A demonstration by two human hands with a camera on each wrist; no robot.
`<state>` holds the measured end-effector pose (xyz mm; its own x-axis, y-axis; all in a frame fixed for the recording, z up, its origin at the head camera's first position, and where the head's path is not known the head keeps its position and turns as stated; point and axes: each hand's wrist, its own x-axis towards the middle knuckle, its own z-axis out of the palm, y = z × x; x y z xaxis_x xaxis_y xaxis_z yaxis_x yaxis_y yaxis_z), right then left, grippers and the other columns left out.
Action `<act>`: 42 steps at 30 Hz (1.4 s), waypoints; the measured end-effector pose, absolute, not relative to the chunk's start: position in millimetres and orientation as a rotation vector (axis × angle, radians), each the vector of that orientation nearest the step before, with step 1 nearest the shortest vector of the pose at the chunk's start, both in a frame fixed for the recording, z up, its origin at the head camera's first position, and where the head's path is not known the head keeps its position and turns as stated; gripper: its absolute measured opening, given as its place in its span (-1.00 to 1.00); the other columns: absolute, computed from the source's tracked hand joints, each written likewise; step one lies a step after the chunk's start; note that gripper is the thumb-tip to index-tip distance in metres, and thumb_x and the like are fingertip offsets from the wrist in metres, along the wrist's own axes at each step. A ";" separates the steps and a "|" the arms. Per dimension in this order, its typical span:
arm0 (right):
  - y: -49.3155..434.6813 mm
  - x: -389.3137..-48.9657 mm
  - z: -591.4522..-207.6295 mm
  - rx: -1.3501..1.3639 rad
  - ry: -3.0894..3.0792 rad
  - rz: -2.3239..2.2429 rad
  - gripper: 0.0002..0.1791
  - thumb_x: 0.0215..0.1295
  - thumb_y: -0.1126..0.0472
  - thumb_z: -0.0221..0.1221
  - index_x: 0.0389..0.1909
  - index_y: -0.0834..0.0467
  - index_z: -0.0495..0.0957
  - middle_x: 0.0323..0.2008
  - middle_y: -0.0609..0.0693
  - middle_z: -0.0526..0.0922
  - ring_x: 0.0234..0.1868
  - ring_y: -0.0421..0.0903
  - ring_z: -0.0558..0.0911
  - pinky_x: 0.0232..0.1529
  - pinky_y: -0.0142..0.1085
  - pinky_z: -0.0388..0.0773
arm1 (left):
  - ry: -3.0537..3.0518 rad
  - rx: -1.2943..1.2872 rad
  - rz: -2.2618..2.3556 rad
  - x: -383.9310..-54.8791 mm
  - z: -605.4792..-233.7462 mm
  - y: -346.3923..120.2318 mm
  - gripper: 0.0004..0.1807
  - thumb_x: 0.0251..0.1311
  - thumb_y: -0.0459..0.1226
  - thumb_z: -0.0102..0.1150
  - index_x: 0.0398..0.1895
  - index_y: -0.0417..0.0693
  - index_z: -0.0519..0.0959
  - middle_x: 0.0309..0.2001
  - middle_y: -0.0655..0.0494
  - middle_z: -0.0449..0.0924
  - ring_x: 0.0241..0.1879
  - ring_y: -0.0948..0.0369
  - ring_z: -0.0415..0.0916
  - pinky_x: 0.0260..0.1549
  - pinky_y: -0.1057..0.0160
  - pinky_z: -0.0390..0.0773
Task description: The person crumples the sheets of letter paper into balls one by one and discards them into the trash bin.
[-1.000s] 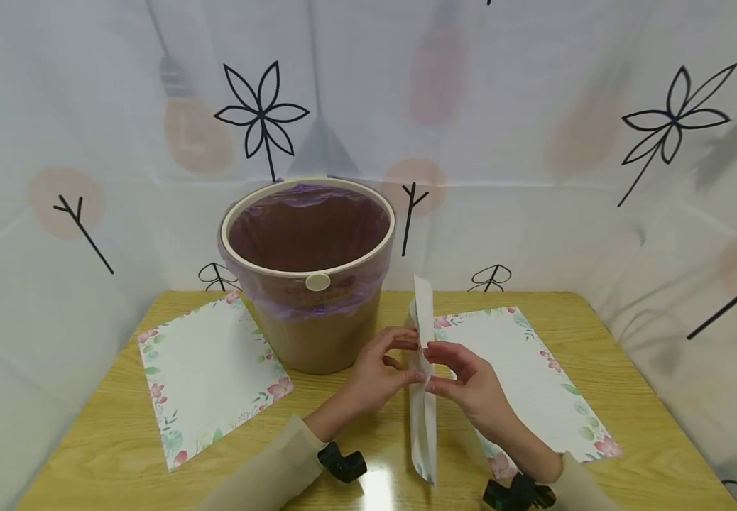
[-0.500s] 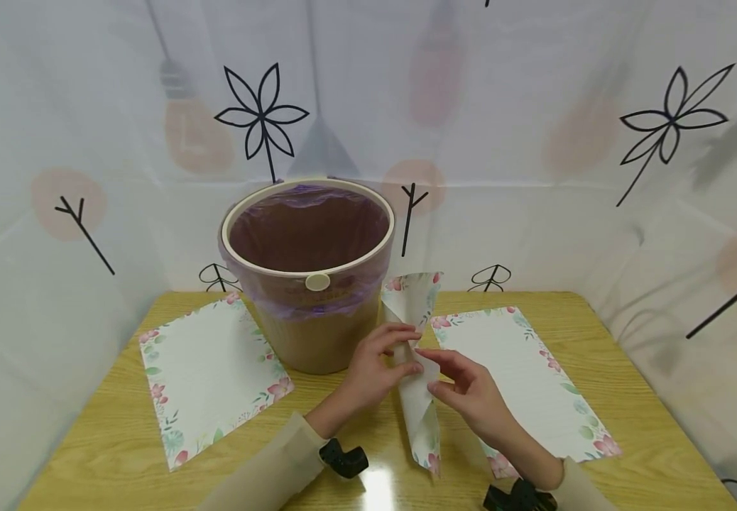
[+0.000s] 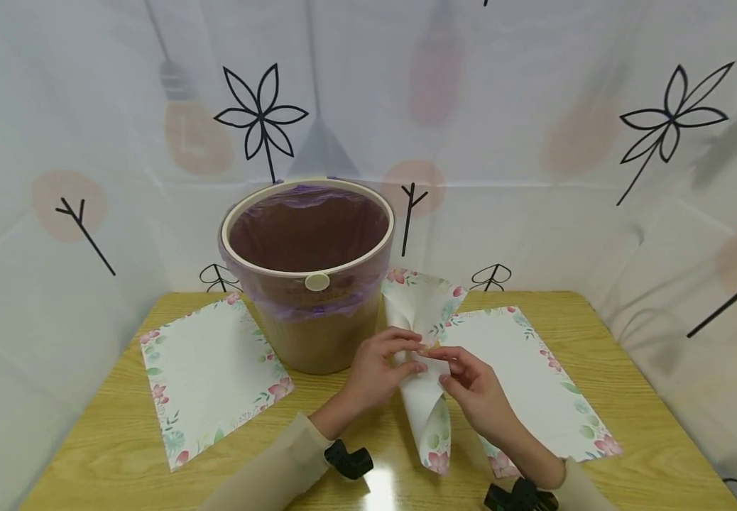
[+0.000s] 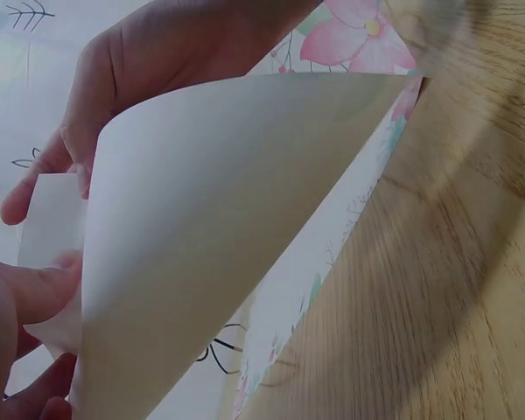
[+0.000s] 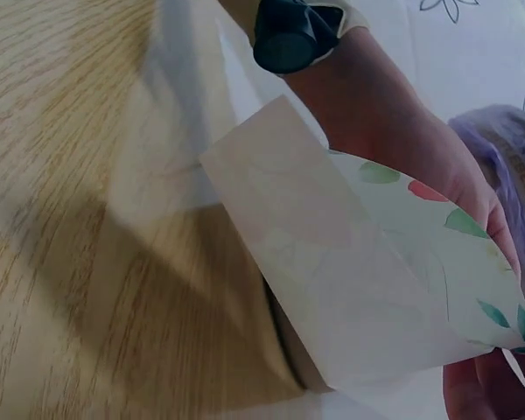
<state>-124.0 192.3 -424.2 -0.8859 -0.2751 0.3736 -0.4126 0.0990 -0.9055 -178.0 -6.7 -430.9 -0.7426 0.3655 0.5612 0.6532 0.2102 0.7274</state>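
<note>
Pinches the curled paper (image 3: 421, 401) from both sides between bent fingers and thumbs of left hand (image 3: 371, 369) and right hand (image 3: 483, 397), apparently to gather it at mid-length. Holds it over the middle of the worktop (image 3: 113, 440), right of the bin (image 3: 311, 341) near the far edge, between left sheet (image 3: 215, 383) and right sheet (image 3: 528, 376), perhaps for working room.

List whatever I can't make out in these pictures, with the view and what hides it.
Inside floor of the bin: head view, hidden by its front wall.
Lettering on the bin: head view, too faint under the purple bag.
Left part of the right-hand sheet: head view, covered by the curled sheet and right hand.
Left hand: left wrist view, partly cut off by the left edge.
</note>
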 end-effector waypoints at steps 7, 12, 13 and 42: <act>191.9 -125.1 -427.4 0.664 -2.230 1.840 -0.61 0.25 0.59 0.17 0.09 0.32 0.53 -0.05 0.28 0.66 -0.29 -0.20 0.60 -0.39 -0.39 0.58 | -2.264 -0.910 -1.444 -175.8 -429.3 -4.8 -0.80 -0.03 -0.28 0.55 -0.29 -0.05 0.79 -0.10 0.27 0.71 -0.03 0.30 0.60 -0.01 0.28 0.53; 189.6 -126.3 -428.1 0.660 -2.186 1.772 -0.62 0.23 0.55 0.25 0.07 0.29 0.59 -0.03 0.20 0.64 -0.13 -0.17 0.67 -0.30 -0.34 0.66 | -2.261 -0.910 -1.408 -175.1 -426.9 -4.3 -0.82 -0.05 -0.26 0.57 -0.33 -0.04 0.79 -0.15 0.26 0.74 -0.08 0.32 0.63 -0.04 0.32 0.54; 189.2 -126.6 -427.6 0.659 -2.179 1.745 -0.61 0.22 0.55 0.27 0.07 0.28 0.60 -0.05 0.19 0.64 -0.14 -0.16 0.67 -0.31 -0.33 0.67 | -2.263 -0.913 -1.404 -175.2 -427.1 -4.0 -0.82 -0.06 -0.26 0.57 -0.34 -0.03 0.80 -0.17 0.26 0.74 -0.10 0.33 0.64 -0.05 0.33 0.55; 190.2 -133.9 -424.6 0.372 -2.218 1.342 -0.76 0.05 0.50 0.42 -0.42 0.07 0.76 -0.49 -0.12 0.49 -0.39 -0.25 0.56 -0.39 -0.53 0.55 | -2.160 -0.928 -1.487 -174.7 -424.9 3.9 -0.80 0.04 -0.37 0.50 -0.26 -0.13 0.70 -0.31 0.12 0.74 -0.30 0.33 0.66 -0.24 0.42 0.61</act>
<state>-133.9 190.2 -424.6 -0.8288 0.0312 0.5586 -0.4804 0.4721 -0.7391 -174.7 3.9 -424.9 -0.7204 0.3133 0.6187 0.6898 0.2310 0.6862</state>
